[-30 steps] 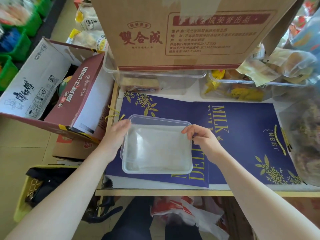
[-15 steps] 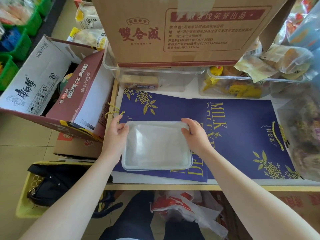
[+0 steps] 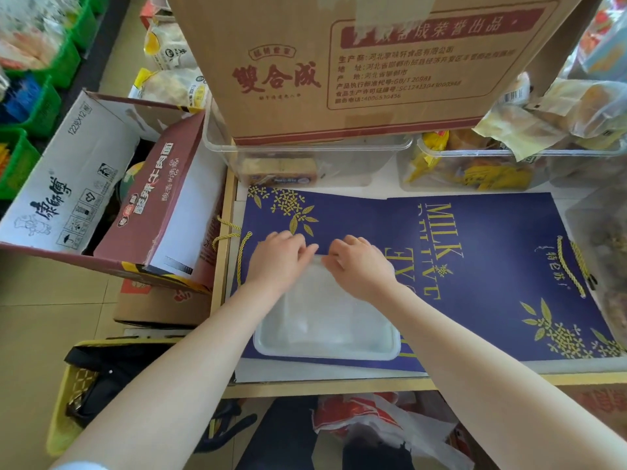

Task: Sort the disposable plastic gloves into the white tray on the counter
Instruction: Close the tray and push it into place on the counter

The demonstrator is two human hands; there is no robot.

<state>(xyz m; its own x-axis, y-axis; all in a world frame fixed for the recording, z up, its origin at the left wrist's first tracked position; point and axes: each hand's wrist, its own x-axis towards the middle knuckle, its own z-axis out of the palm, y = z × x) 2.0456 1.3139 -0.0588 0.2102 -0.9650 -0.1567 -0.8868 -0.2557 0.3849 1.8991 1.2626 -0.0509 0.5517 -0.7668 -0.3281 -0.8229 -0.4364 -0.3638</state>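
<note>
A shallow white tray (image 3: 325, 356) lies on a flat blue paper bag near the counter's front edge. A stack of thin, translucent plastic gloves (image 3: 322, 317) fills the tray. My left hand (image 3: 278, 262) and my right hand (image 3: 359, 266) meet side by side at the tray's far rim. Both have curled fingers that pinch the far edge of the clear glove film between them. The hands and wrists hide the far part of the tray.
The blue bag (image 3: 492, 266) covers most of the counter. A big cardboard box (image 3: 339, 62) sits on clear snack bins (image 3: 305, 164) behind it. An open noodle carton (image 3: 84, 184) stands at the left. The wooden counter edge (image 3: 322, 388) runs in front.
Both hands left the tray's side edges and came together at the middle of its far rim, where they now pinch the film. The tray lies flat, nearer the front edge.
</note>
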